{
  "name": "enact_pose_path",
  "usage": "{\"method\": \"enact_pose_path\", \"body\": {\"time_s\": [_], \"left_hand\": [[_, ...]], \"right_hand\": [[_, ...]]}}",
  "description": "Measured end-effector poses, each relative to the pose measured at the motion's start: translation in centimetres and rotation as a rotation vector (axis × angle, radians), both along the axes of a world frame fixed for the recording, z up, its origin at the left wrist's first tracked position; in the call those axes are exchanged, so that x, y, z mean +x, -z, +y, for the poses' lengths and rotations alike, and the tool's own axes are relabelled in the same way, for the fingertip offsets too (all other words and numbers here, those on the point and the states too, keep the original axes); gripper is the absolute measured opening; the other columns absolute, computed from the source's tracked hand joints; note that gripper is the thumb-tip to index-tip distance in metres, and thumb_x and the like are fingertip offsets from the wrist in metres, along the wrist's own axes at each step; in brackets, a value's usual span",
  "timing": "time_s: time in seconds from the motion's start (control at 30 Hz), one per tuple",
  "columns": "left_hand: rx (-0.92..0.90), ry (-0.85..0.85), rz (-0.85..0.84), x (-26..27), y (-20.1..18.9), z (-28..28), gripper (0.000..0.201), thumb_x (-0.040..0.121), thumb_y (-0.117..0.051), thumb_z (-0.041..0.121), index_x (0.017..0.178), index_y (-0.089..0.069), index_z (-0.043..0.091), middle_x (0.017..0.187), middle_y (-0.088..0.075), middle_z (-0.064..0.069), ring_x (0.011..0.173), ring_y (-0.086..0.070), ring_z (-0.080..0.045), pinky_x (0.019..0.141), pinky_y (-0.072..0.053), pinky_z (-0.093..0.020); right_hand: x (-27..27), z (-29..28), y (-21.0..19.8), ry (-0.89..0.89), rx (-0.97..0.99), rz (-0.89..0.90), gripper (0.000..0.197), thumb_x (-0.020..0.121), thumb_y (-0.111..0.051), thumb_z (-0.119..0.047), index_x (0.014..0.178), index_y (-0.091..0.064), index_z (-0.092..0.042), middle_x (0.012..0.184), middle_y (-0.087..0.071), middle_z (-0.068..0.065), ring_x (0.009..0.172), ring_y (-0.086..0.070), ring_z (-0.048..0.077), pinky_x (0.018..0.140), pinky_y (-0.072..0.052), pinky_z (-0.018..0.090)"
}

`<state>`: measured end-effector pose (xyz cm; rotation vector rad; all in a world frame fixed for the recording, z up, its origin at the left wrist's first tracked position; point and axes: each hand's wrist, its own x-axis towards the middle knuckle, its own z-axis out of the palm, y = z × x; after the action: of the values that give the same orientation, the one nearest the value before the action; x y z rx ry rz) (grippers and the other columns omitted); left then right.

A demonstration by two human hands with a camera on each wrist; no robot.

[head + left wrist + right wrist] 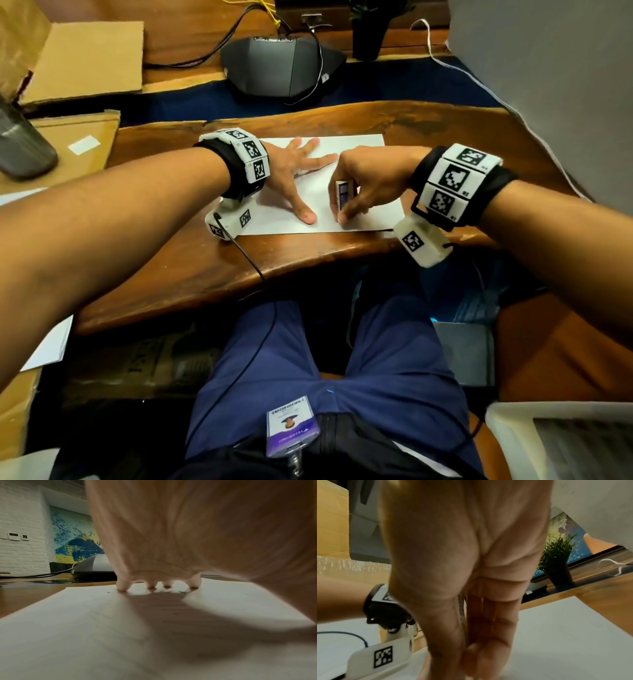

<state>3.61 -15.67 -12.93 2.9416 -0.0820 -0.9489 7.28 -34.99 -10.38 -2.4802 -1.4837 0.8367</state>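
A white sheet of paper (359,144) lies on the wooden desk (191,267). My left hand (294,171) rests flat on the sheet with fingers spread; in the left wrist view its fingertips (122,586) press the paper (85,628). My right hand (363,192) pinches a small white and purple block (343,195), like an eraser, standing on end against the sheet near its front edge. In the right wrist view only a thin edge of the block (462,609) shows between thumb and fingers of the right hand (471,649).
A black conference speaker (281,65) with cables sits behind the desk. Cardboard boxes (85,61) and a dark bottle (20,144) stand at the left, a potted plant (370,31) at the back. A white cord (479,82) runs along the right.
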Motion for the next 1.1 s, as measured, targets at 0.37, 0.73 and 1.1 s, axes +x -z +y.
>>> {"method": "enact_pose_path", "body": {"time_s": [0.37,0.73,1.1], "left_hand": [[-0.009,0.017,-0.023,0.0,0.3,0.2,0.136,0.044,-0.071,0.085,0.148,0.011,0.054,0.158,0.033,0.008,0.146,0.028,-0.024,0.114,0.008,-0.066],[-0.003,-0.025,-0.081,-0.4,0.5,0.1,0.125,0.051,-0.056,0.093,0.145,0.017,0.056,0.16,0.028,0.004,0.148,0.022,-0.027,0.114,0.003,-0.068],[-0.093,0.171,-0.032,-1.2,0.9,-0.2,0.114,0.061,-0.057,0.088,0.146,0.013,0.057,0.158,0.031,0.011,0.147,0.026,-0.02,0.113,0.011,-0.067]], "right_hand": [[-0.1,0.6,0.2,-0.075,0.05,-0.046,0.021,0.081,-0.081,-0.033,0.099,-0.078,-0.023,0.091,-0.076,-0.005,0.074,-0.07,0.01,0.073,-0.058,0.025],[1.6,-2.6,-0.1,0.107,0.054,-0.033,0.023,0.08,-0.081,-0.035,0.098,-0.077,-0.022,0.09,-0.076,-0.004,0.077,-0.072,0.011,0.078,-0.06,0.028],[2.0,-1.3,-0.1,0.412,0.217,-0.097,0.028,0.081,-0.082,-0.029,0.099,-0.072,-0.01,0.083,-0.073,0.002,0.068,-0.071,0.011,0.056,-0.052,0.019]]}}
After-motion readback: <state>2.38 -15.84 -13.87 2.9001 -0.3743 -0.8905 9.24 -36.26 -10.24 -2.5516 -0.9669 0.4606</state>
